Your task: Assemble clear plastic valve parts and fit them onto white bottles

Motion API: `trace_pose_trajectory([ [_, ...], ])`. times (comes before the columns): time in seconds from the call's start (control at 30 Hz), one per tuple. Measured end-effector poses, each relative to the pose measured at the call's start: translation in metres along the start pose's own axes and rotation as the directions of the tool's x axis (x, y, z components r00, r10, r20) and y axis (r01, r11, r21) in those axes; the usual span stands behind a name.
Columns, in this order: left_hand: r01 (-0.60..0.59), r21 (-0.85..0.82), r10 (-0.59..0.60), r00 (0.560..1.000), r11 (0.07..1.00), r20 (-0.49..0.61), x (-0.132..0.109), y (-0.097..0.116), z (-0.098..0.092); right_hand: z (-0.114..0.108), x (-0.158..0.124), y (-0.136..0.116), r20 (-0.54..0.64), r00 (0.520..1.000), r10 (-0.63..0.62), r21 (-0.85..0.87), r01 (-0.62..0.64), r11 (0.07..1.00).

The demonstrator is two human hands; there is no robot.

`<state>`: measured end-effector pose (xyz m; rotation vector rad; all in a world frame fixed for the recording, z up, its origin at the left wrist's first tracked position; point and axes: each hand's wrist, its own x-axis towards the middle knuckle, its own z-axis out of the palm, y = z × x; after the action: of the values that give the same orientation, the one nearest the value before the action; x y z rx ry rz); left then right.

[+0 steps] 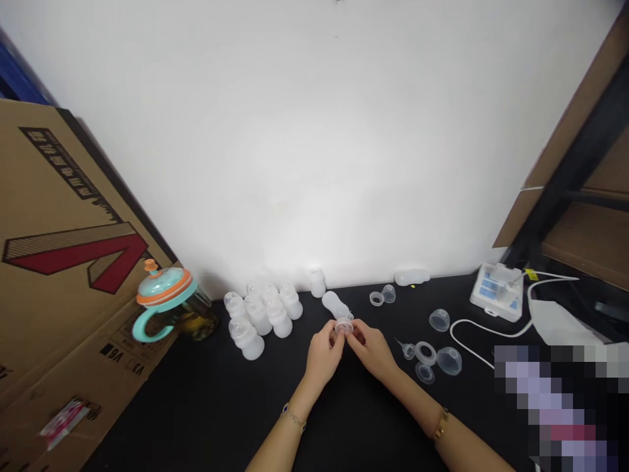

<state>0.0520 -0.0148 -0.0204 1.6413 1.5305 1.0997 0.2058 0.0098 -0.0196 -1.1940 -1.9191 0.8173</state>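
Note:
My left hand (325,354) and my right hand (372,351) meet at the middle of the black table, fingertips pinched around a translucent baby bottle collar ring (344,325). Whether a nipple sits inside it is too small to tell. Just beyond lies a white baby bottle (335,304) on its side. To the right of my right hand are a clear nipple (407,351), a loose collar ring (425,353), a clear disc (425,373) and a domed cap (449,360). Another domed cap (439,320) rests farther back.
Several capped baby bottles (255,313) stand at left, beside a teal-lidded pitcher (179,305) and cardboard box (59,262). Along the wall are an upright bottle (318,284), a ring (377,299), a cap (388,294) and a lying bottle (411,278). A white case (496,292) and cable (472,322) lie right.

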Motion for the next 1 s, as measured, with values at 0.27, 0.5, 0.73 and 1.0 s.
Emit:
trace_pose_trajectory([
  [0.27,0.018,0.032,-0.018,1.0,0.999,-0.025,-0.0002,0.0016,0.0008,0.0017,0.0007,0.0032,0.021,1.0,0.009,0.013,-0.009,1.0],
  [0.5,0.016,0.108,-0.011,0.999,0.994,-0.043,-0.0014,0.0042,0.0005,0.0006,0.001,0.0033,0.032,0.999,0.006,0.027,-0.007,1.0],
  [0.73,0.014,0.093,-0.01,0.999,0.996,-0.041,-0.0013,0.0016,0.0007,0.0004,0.001,0.0019,0.027,1.0,0.011,0.04,-0.012,0.999],
  [1.0,0.009,0.075,-0.006,0.999,0.997,-0.038,-0.0009,-0.0017,0.0019,-0.0002,0.0009,0.002,0.016,1.0,0.011,0.038,-0.011,0.999],
])
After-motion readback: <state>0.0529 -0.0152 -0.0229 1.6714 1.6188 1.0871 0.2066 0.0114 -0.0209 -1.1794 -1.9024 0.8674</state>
